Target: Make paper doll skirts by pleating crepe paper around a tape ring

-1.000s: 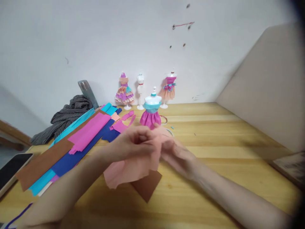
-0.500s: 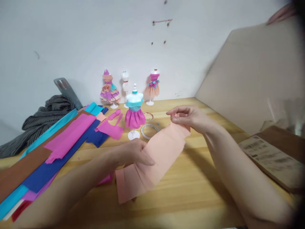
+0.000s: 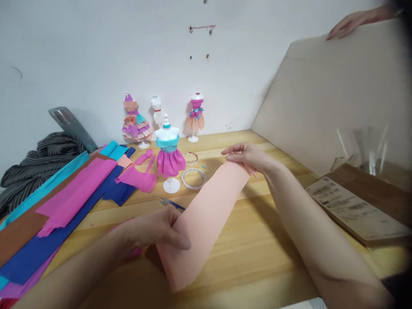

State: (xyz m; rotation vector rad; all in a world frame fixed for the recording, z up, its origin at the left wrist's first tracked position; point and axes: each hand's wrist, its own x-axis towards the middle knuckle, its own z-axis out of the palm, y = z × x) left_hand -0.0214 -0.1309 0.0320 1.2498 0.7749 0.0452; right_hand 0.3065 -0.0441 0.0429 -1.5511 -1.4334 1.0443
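A peach crepe paper strip (image 3: 209, 210) is stretched diagonally above the wooden table (image 3: 244, 266). My left hand (image 3: 167, 229) pinches its lower left part, thumb on top. At the upper right end, my right hand (image 3: 246, 158) grips the strip between thumb and fingers. Just behind stands a small white mannequin (image 3: 167, 134) in a teal top and pink skirt. Beside its base lies a white ring (image 3: 193, 179). A tool with dark blue handles (image 3: 177, 205) is partly hidden behind my left hand.
Coloured paper strips (image 3: 51, 227) and a striped cloth (image 3: 41, 159) cover the left side. Three more mannequins (image 3: 195, 116) stand by the wall. At right are a cardboard package (image 3: 360, 206) and a tilted board (image 3: 341, 86), with another person's hand (image 3: 354, 23) on its top edge.
The peach strip has gone from wrinkled and folded to smoother and more stretched. My left hand has moved lower left. The view has shifted right, showing more of the other person's hand.
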